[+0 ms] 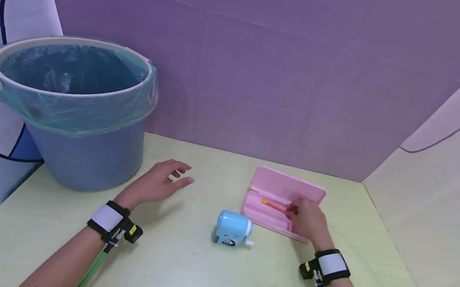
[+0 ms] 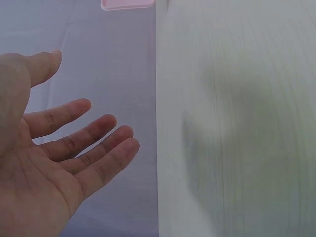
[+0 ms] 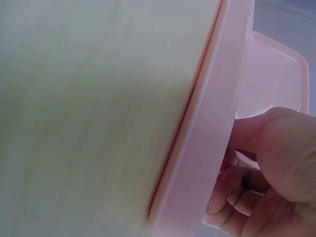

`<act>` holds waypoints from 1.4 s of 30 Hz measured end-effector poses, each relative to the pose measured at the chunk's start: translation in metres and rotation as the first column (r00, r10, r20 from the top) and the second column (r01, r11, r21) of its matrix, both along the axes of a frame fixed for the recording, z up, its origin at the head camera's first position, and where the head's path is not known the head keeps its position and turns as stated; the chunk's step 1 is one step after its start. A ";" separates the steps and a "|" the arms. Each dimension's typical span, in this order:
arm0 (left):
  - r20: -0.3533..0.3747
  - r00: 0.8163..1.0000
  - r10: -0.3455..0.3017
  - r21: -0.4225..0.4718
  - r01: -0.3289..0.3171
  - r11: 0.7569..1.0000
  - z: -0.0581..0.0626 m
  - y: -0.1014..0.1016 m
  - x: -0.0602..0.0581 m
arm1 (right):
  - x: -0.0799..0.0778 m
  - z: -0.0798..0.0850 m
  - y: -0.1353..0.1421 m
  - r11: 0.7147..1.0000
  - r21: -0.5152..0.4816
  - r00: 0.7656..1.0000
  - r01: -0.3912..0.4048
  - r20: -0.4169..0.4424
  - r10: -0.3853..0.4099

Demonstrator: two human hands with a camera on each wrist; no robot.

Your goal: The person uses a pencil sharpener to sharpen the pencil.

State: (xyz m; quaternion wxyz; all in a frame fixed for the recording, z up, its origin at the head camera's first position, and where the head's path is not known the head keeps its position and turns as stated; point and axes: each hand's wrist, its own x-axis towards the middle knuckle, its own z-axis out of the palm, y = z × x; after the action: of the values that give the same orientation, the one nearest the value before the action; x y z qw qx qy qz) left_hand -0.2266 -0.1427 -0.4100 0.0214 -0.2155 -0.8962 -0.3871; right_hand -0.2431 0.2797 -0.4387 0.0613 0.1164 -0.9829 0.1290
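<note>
A pink pencil case [image 1: 266, 211] lies with its lid raised on the table. Inside it is a short orange pencil [image 1: 275, 206] with a yellow end. My right hand [image 1: 309, 220] reaches into the case and pinches the pencil's right end; in the right wrist view the case wall [image 3: 202, 128] hides the pencil and the fingertips. Just left of the case, a blue crank pencil sharpener [image 1: 231, 227] stands on the table. My left hand [image 1: 159, 180] hovers over the table with loosely spread fingers and nothing in it, as the left wrist view also shows.
A large blue bin [image 1: 84, 158] lined with a greenish plastic bag [image 1: 85, 117] stands at the back left, near my left hand. A purple cloth wall [image 1: 264, 85] closes the back, and a printed light panel [image 1: 441, 229] borders the right side.
</note>
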 end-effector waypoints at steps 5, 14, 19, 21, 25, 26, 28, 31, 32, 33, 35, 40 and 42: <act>0.002 1.000 -0.007 0.010 0.007 1.000 -0.002 0.003 0.000 | 0.003 -0.003 0.004 0.999 0.014 0.999 -0.048 0.023 0.047; -0.057 0.998 -0.025 0.008 0.025 1.000 0.007 0.008 -0.001 | 0.010 0.023 -0.006 0.987 -0.016 0.980 -0.159 -0.124 0.156; -0.099 0.994 -0.034 0.000 0.035 0.999 0.017 0.020 -0.003 | 0.012 0.053 -0.041 0.954 -0.073 0.946 -0.291 -0.170 0.275; -0.124 0.992 -0.038 -0.003 0.038 0.999 0.022 0.029 -0.003 | 0.014 0.062 -0.058 0.937 -0.099 0.932 -0.336 -0.180 0.315; -0.215 0.974 -0.075 0.007 0.079 0.997 0.036 0.048 -0.002 | 0.018 0.078 -0.090 0.900 -0.149 0.903 -0.411 -0.202 0.379; -0.240 0.966 -0.092 0.005 0.096 0.995 0.040 0.052 -0.001 | 0.019 0.082 -0.098 0.891 -0.154 0.896 -0.426 -0.210 0.392; -0.280 0.953 -0.119 -0.003 0.123 0.992 0.047 0.060 0.001 | 0.022 0.089 -0.111 0.873 -0.158 0.877 -0.462 -0.229 0.423; -0.305 0.943 -0.129 -0.036 0.124 0.992 0.054 0.068 0.005 | 0.025 0.096 -0.129 0.848 -0.135 0.843 -0.513 -0.264 0.468; -0.301 0.945 -0.126 -0.043 0.119 0.992 0.055 0.069 0.007 | 0.026 0.097 -0.133 0.840 -0.127 0.833 -0.527 -0.273 0.481; -0.297 0.947 -0.122 -0.052 0.111 0.992 0.056 0.070 0.008 | 0.026 0.097 -0.137 0.834 -0.119 0.824 -0.538 -0.282 0.492; -0.279 0.953 -0.119 -0.061 0.106 0.992 0.057 0.070 0.010 | 0.026 0.097 -0.143 0.828 -0.102 0.812 -0.551 -0.294 0.504; -0.212 0.969 -0.124 -0.063 0.113 0.992 0.056 0.067 0.012 | 0.024 0.091 -0.149 0.825 -0.089 0.802 -0.559 -0.313 0.509; -0.190 0.976 -0.111 -0.068 0.100 0.993 0.055 0.064 0.012 | 0.023 0.088 -0.148 0.828 -0.093 0.804 -0.552 -0.321 0.500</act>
State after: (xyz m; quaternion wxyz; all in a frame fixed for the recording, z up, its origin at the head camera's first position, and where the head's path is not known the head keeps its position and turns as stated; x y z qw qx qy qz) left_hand -0.2150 -0.0789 -0.3551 0.0816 -0.2997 -0.8881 -0.3388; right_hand -0.2202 0.1318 -0.3502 0.1731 0.3965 -0.8763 0.2121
